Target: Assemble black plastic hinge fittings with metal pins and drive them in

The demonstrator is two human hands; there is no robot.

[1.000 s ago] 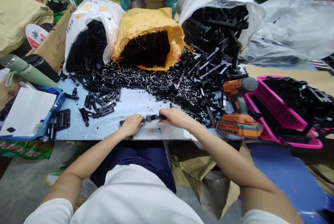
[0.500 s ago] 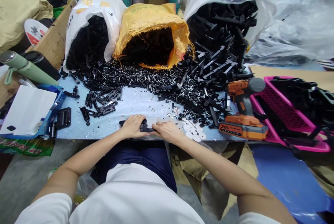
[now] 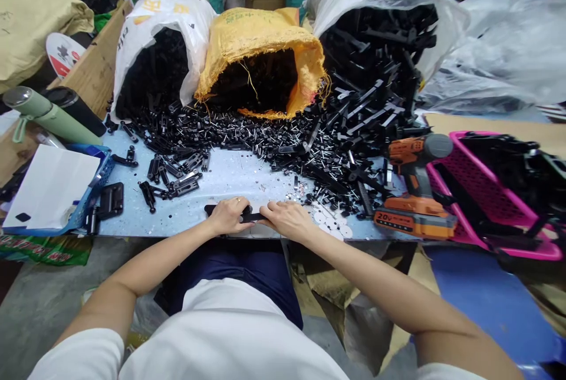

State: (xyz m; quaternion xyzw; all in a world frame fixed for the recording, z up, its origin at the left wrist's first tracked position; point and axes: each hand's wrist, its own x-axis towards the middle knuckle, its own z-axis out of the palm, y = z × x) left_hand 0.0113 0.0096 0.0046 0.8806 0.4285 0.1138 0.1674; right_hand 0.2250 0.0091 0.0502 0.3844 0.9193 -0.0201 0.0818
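Note:
My left hand [image 3: 229, 215] and my right hand [image 3: 287, 220] rest close together at the near edge of the light blue table [image 3: 234, 179]. Both are closed over a long black plastic part [image 3: 253, 216] lying flat between them. Its left end sticks out past my left hand; the rest is hidden under my fingers. A ring shows on my left hand. A heap of small black parts and pins [image 3: 283, 138] spreads across the table just beyond my hands.
Three open sacks of black parts stand at the back: white [image 3: 154, 43], yellow [image 3: 260, 43], white [image 3: 380, 20]. An orange cordless drill [image 3: 413, 191] lies right of my hands beside a pink basket [image 3: 481, 197]. A blue tray with paper [image 3: 53, 188] and a green bottle [image 3: 48, 117] sit left.
My right hand drew back from the pile toward the table's near edge and closed in beside my left hand on the black part. White discs by the drill came into view.

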